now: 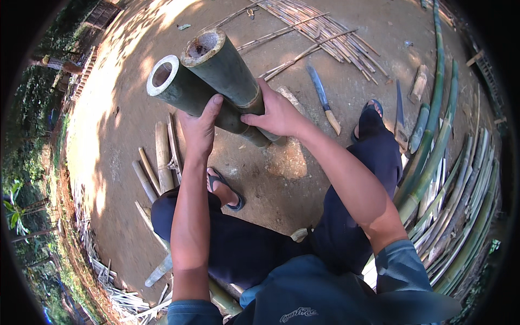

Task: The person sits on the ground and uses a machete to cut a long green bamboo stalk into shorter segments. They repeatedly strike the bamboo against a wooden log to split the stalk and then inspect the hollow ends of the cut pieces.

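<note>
Two thick green bamboo sections are held side by side in front of me, their hollow cut ends tilted up and to the left. My left hand (203,124) wraps around the left bamboo section (189,92), which has a pale, clean-cut rim. Around the right bamboo section (230,70), wider and with a browner rim, my right hand (273,111) is closed. The two sections touch along their sides. Their lower ends hang over a pale wooden block (287,157) on the ground, partly hidden behind them.
A machete (319,89) with a wooden handle lies right of the block. Farther right are a handsaw (400,114) and long green bamboo poles (433,157). Thin sticks (319,27) are spread on the dirt ahead. Split bamboo strips (460,200) are piled at my right.
</note>
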`<state>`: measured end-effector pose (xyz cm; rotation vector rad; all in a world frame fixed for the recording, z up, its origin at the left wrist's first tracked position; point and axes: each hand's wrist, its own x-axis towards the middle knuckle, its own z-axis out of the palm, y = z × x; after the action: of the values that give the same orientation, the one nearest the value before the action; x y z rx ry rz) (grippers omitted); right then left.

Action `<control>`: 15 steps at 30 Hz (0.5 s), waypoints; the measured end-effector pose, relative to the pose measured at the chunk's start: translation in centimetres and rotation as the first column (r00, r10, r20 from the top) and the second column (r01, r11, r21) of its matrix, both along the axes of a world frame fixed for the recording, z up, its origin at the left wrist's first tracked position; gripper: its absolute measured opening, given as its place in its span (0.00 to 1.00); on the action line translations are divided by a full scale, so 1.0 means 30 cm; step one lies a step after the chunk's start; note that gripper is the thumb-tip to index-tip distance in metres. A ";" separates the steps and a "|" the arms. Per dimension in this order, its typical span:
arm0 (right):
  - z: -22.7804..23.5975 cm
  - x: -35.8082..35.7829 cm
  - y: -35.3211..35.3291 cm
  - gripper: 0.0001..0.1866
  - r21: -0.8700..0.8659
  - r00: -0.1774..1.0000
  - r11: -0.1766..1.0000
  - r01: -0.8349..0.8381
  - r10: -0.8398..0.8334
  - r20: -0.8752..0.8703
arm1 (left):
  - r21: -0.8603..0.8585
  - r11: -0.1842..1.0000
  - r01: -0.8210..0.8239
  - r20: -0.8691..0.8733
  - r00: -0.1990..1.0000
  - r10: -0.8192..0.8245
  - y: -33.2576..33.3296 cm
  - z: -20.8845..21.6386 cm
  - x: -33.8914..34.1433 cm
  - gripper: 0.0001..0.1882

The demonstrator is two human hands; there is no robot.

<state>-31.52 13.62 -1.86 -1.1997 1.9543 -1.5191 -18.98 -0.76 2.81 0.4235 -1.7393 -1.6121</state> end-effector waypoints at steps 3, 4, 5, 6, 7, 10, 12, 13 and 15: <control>0.000 -0.001 -0.001 0.41 -0.015 1.000 1.000 -0.002 0.002 -0.005 | 0.012 1.000 -0.002 0.013 1.000 0.001 -0.004 -0.006 0.001 0.26; 0.000 -0.001 0.000 0.41 -0.015 1.000 1.000 0.003 -0.004 -0.009 | 0.001 1.000 -0.003 0.006 1.000 0.003 -0.006 -0.008 0.002 0.26; 0.000 -0.001 0.000 0.40 -0.014 1.000 1.000 0.008 -0.008 -0.011 | -0.020 1.000 0.008 0.005 1.000 -0.008 -0.009 -0.009 0.004 0.27; 0.000 0.000 0.000 0.40 0.000 1.000 1.000 0.009 -0.009 -0.010 | 0.000 1.000 0.018 0.047 0.999 -0.018 -0.012 -0.011 0.007 0.29; 0.000 0.001 0.000 0.40 0.000 1.000 1.000 0.014 -0.014 -0.011 | 0.004 0.999 0.040 0.073 0.997 -0.040 -0.016 -0.011 0.008 0.31; -0.002 0.006 -0.001 0.40 0.019 1.000 1.000 0.024 -0.024 -0.007 | 0.012 0.998 0.057 0.090 0.994 -0.057 -0.023 -0.010 0.011 0.33; -0.005 0.008 -0.003 0.39 -0.003 0.999 0.999 0.047 -0.047 -0.012 | 0.015 0.998 0.056 0.084 0.995 -0.057 -0.021 -0.008 0.008 0.33; -0.007 0.008 -0.004 0.39 -0.025 0.999 0.999 0.044 -0.044 0.008 | 0.018 0.998 0.058 0.083 0.995 -0.060 -0.017 -0.007 0.004 0.32; -0.012 0.006 -0.005 0.37 -0.079 0.998 0.995 0.056 -0.054 0.031 | 0.018 0.999 0.051 0.057 0.997 -0.052 -0.007 -0.004 -0.006 0.30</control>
<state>-31.34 13.45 -2.22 -1.1578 1.9393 -1.6468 -19.16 -0.96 2.69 0.4400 -1.7947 -1.6665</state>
